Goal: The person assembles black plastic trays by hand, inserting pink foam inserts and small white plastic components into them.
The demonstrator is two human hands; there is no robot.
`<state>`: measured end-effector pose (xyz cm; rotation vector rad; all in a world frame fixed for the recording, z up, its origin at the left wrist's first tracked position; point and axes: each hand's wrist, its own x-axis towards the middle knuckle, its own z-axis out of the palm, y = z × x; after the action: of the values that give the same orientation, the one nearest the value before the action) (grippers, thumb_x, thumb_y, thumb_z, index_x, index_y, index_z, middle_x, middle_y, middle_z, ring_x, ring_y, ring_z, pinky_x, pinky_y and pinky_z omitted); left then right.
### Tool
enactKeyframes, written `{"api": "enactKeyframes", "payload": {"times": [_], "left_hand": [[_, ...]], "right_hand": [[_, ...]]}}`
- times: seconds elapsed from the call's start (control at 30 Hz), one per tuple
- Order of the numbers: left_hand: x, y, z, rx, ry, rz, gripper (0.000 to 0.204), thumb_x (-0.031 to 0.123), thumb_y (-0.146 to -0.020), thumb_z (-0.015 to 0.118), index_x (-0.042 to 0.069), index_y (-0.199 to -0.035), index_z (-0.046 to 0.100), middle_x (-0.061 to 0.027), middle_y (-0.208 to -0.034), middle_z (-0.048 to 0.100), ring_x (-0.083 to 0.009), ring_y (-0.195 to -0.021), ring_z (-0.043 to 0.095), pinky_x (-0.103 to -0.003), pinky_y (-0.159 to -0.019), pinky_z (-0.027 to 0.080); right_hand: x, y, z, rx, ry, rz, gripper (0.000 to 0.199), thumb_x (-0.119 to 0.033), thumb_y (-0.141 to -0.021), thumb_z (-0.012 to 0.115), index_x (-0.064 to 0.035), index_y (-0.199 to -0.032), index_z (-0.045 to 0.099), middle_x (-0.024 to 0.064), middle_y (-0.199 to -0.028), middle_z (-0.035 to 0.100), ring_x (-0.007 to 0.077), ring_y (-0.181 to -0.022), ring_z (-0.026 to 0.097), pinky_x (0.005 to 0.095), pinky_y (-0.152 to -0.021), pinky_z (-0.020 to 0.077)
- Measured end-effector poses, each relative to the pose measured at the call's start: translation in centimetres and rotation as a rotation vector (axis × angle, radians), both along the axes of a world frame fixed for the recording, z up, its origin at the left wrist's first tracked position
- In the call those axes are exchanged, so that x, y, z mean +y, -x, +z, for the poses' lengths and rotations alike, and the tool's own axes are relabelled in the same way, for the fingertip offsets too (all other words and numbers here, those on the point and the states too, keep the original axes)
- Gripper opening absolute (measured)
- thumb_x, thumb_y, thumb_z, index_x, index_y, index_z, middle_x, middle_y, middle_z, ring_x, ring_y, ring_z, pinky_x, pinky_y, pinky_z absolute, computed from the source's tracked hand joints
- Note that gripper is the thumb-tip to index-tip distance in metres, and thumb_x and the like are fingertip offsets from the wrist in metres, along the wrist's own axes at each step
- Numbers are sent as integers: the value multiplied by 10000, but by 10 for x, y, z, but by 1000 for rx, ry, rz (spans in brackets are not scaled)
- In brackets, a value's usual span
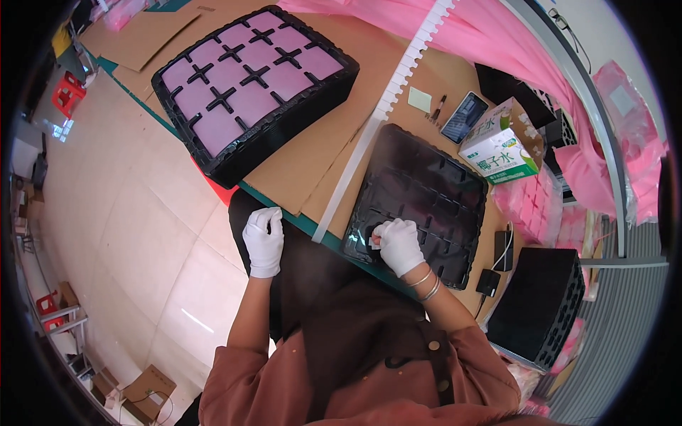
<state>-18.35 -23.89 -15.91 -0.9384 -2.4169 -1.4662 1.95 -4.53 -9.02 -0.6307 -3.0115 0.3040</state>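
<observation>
My right hand (399, 246), in a white glove with bare fingertips showing, is closed in a pinch over the near left corner of a black moulded plastic tray (455, 206). A small whitish bit shows at its fingertips, too small to name. The tray is shiny, with rows of shallow compartments. My left hand (263, 243), also white-gloved, hangs by the table edge near my dark apron. Its fingers are curled in to the thumb, and nothing shows in them. Farther left stands a stack of black trays (284, 121) with pink sheets in its compartments.
A white toothed strip (369, 128) crosses the cardboard-covered table (312, 170). Beyond the tray lie a phone (465, 117), a pen (439, 106), a pale note pad (420, 99) and an open carton (501, 153). Black trays (536, 302) stand at the right, near a black adapter (487, 282).
</observation>
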Motion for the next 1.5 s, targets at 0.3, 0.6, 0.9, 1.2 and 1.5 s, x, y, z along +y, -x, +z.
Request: {"api": "enactKeyframes", "payload": {"times": [0.3,0.6,0.9,1.2,1.5], "left_hand": [[-1,-2,-1,20,21,6,36,43,-821,628,52,-854,614,-88,-849,642,-247,-768,624,-338,-689,503],[6,0,1,80,62,-6,42,36,-818,623,57,-855,616,-92,-855,645,-257,-779,624,-348,-702,506],[3,-6,3,16,145,25,79,91,-874,590,22,-865,628,-120,-871,645,-269,-789,622,-349,-710,498],[-12,-8,-3,-96,20,55,80,58,-886,572,1,-905,625,-111,-904,619,-223,-820,582,-319,-758,474],[8,-13,24,-260,-59,35,129,109,-933,547,5,-961,617,-62,-924,600,-143,-842,536,-275,-792,440]], "right_hand": [[-8,2,-2,-43,31,-102,26,-109,-709,642,-127,-713,624,68,-694,626,265,-748,593,397,-703,399],[19,-27,25,292,89,-179,122,-55,-676,633,-124,-686,533,69,-713,555,276,-753,550,393,-690,368],[329,-100,129,668,-151,-825,117,-32,-780,578,-41,-808,691,159,-772,656,237,-696,633,324,-668,491],[398,-222,86,36,-317,-1083,290,-318,-828,547,-89,-901,710,190,-965,655,356,-869,650,442,-779,525],[341,-246,3,167,136,-1154,375,-301,-694,752,-119,-1002,638,53,-756,650,221,-763,646,350,-733,503]]}}
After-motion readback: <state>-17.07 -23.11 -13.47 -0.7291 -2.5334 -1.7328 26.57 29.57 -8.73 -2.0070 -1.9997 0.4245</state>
